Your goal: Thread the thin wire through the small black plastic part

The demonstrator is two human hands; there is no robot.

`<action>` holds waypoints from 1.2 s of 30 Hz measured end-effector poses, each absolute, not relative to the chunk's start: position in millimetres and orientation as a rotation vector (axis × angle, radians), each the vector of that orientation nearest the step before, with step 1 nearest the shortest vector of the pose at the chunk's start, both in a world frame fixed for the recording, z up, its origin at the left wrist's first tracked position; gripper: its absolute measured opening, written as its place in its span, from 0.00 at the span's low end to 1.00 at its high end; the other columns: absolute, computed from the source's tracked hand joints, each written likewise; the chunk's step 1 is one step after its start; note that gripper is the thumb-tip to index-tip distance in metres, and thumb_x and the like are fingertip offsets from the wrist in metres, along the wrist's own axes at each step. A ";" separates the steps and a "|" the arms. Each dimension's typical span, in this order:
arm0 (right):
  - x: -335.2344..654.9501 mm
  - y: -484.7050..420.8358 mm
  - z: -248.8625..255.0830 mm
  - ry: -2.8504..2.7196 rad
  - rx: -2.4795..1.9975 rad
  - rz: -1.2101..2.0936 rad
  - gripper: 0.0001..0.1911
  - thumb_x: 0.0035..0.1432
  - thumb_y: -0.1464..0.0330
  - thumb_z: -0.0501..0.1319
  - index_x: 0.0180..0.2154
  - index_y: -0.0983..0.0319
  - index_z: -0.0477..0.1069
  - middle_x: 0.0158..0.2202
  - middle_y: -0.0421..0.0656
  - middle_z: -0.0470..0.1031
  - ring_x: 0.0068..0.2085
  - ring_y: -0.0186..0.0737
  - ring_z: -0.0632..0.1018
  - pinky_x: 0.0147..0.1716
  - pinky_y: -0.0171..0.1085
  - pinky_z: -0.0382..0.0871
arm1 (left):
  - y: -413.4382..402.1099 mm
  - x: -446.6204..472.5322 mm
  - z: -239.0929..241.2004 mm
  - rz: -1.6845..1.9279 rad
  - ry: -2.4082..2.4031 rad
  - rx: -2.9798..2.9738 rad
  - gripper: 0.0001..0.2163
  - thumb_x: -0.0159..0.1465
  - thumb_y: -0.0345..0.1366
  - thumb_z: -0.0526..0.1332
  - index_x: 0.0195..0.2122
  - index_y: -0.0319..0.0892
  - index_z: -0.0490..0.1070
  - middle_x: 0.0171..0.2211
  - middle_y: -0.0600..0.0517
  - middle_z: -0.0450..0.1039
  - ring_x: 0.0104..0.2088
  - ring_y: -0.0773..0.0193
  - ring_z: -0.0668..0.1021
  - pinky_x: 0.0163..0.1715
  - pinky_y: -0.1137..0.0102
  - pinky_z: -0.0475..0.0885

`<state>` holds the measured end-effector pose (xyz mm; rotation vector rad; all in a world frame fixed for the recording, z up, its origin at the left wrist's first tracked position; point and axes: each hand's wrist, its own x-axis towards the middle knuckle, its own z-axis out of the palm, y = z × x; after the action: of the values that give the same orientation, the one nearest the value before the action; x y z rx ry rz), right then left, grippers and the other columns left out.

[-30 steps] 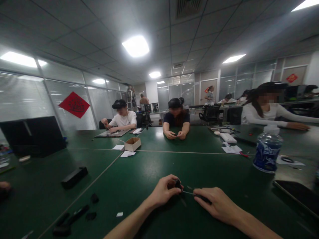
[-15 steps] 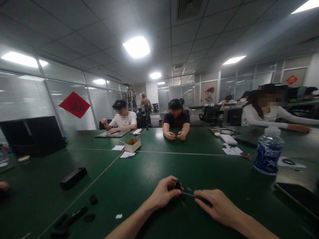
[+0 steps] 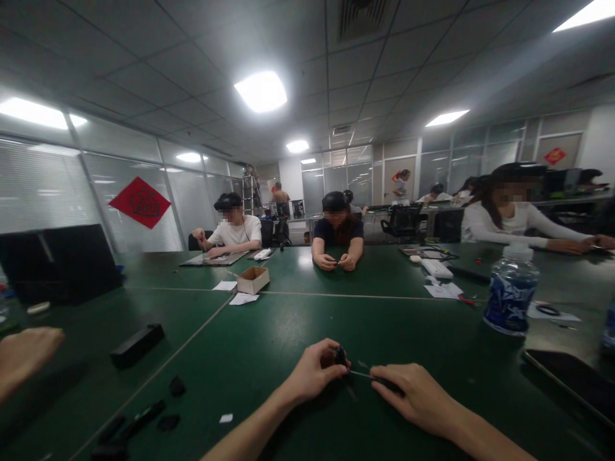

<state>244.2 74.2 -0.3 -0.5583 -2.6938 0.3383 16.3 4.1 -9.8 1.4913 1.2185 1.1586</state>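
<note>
My left hand rests on the green table with its fingers pinched round a small black part. My right hand lies just to the right, fingers closed on a thin dark tool whose slim shaft points left at the black part. Both forearms come in from the bottom edge. The tool's tip touches or nearly touches the part; I cannot tell which.
A water bottle stands at right, a dark tablet near it. A black bar and small black pieces lie at left. Another person's hand shows at the left edge. A cardboard box and seated people are across the table.
Another person's hand has come further in at the left edge. My own hands have barely shifted; the view has turned slightly.
</note>
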 end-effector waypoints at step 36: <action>244.7 71.0 4.1 -2.710 -0.562 0.336 0.16 0.65 0.63 0.48 0.40 0.60 0.73 0.30 0.44 0.75 0.31 0.39 0.76 0.31 0.34 0.67 | 2.6 17.9 -5.1 1.155 1.169 1.490 0.11 0.56 0.31 0.63 0.41 0.39 0.67 0.39 0.48 0.75 0.40 0.60 0.76 0.43 0.64 0.69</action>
<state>244.7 71.0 4.1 -0.5618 -2.7104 0.3359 17.9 2.6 -5.1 1.4903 1.1694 1.1552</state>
